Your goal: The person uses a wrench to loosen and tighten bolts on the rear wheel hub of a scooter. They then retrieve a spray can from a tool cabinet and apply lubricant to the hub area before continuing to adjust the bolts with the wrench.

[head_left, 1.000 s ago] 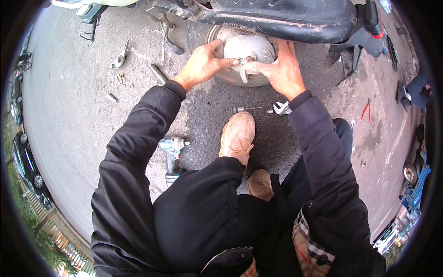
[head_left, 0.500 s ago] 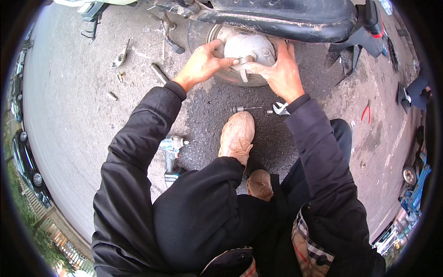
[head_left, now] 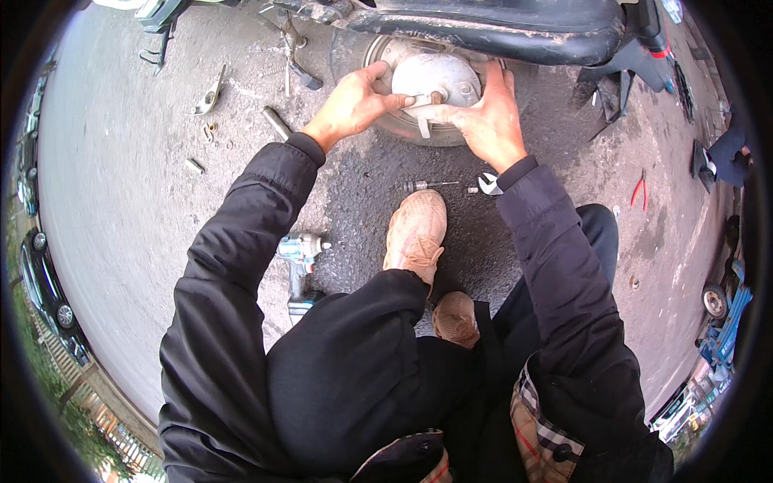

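Rough grey pavement [head_left: 121,201] was spread out below, darkened near the middle by a damp-looking patch. Nearest, toward 6 o'clock, black trousers [head_left: 346,378] were framed by a left sleeve [head_left: 229,266] and a right sleeve [head_left: 564,266]. A tan shoe [head_left: 417,229] was planted close to the centre. At 9 o'clock, a blue-and-black power driver [head_left: 299,251] was seen lying beside the left sleeve. Just beyond the shoe, toward 1 o'clock, a thin rod-like tool [head_left: 431,184] was laid, and at 2 o'clock an adjustable wrench [head_left: 488,184] was partly covered by the right cuff. Red pliers [head_left: 638,193] were set well apart, near 3 o'clock.

Near 12 o'clock, a silver hub [head_left: 427,74] was ringed by a dark tyre [head_left: 439,138]. Its left side was clasped by the left hand [head_left: 352,105], its right side by the right hand [head_left: 493,125]. Each grip was curved around it, the thumbs laid across the front near a brownish nut [head_left: 436,97]; whether any small part was pinched there could not be told. The wheel was overhung by black bodywork [head_left: 499,36]. Farthest off, parked cars [head_left: 50,286] were seen at 9 o'clock.
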Motion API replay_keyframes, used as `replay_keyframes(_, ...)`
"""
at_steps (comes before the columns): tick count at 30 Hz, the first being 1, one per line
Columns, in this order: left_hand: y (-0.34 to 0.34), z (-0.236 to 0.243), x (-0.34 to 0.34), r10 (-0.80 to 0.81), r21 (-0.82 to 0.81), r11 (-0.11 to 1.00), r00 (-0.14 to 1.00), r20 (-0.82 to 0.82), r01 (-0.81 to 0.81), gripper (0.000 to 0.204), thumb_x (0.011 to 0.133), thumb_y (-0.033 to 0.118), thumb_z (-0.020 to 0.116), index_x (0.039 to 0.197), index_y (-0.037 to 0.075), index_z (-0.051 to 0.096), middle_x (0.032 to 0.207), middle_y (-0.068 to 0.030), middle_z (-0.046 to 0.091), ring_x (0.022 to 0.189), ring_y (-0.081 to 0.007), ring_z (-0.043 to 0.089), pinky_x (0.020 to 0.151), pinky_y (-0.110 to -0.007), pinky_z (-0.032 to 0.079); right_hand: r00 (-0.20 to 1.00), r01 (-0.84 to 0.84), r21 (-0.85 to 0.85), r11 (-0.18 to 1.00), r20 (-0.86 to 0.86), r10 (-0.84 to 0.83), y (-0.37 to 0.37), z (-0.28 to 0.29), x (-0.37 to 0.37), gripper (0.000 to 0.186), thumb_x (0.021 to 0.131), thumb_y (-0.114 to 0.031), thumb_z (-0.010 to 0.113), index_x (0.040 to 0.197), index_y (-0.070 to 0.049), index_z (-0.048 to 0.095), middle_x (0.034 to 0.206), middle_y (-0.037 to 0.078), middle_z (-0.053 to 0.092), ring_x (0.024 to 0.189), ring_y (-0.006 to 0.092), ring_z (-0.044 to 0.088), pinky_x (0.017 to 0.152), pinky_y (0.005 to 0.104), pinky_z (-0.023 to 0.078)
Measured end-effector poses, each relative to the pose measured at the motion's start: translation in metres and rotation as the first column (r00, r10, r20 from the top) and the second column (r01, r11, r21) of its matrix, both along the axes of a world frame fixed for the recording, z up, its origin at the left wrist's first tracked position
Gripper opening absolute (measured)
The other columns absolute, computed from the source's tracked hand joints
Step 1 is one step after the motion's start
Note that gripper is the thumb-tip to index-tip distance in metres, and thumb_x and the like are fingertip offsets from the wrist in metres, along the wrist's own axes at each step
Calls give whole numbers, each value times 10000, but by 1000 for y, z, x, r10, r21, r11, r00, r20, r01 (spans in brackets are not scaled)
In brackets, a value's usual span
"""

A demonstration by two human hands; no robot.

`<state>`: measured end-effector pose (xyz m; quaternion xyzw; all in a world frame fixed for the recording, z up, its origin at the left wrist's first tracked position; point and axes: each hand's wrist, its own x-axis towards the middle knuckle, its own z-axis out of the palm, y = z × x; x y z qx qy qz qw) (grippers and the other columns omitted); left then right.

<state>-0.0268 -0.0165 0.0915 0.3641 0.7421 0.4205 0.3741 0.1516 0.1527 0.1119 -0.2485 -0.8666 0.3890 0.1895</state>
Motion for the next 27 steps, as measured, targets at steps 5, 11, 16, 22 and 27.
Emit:
replay_keyframes(5,1,1,-1,14,-47,999,999,32,-12,334,965,200,815,1145,-12,629,1030,-178,795,941,-158,721,891,-345,552,998,15,-31,999,62,-13,3,7,2,981,644,-299,1007,1432,32,527,1405,283,538,1334,452,523,1137,495,467)
replay_keyframes(11,2,5,1,21,-9,1000,990,136,-20,362,957,265,830,1099,-11,644,955,-160,791,902,-152,722,830,-342,561,1000,-15,-38,999,16,15,6,2,0,1012,626,-293,1009,1459,8,519,1414,277,530,1339,444,522,1140,508,462)
replay_keyframes(16,1,0,0,6,27,1000,998,-56,-4,489,915,333,827,1174,-46,659,989,-201,784,927,-275,775,826,-397,593,998,29,-54,998,62,-26,5,-1,1,1026,629,-306,1012,1464,9,507,1394,283,527,1320,458,533,1134,508,466)
replay_keyframes(22,0,0,7,63,-27,998,998,-15,-63,520,919,333,819,1208,-66,651,1018,-226,778,946,-280,764,853,-405,586,997,4,-8,1000,74,-4,6,3,5,1059,639,-406,1021,1466,3,502,1379,288,527,1305,459,544,1130,500,473)
replay_keyframes(27,-5,0,18,159,33,986,984,76,-162,426,950,319,825,1088,-31,625,929,-175,771,877,-198,726,766,-362,570,993,-22,-55,998,113,28,8,7,7,1113,677,-484,1001,1523,21,483,1483,287,509,1391,424,530,1162,496,463)
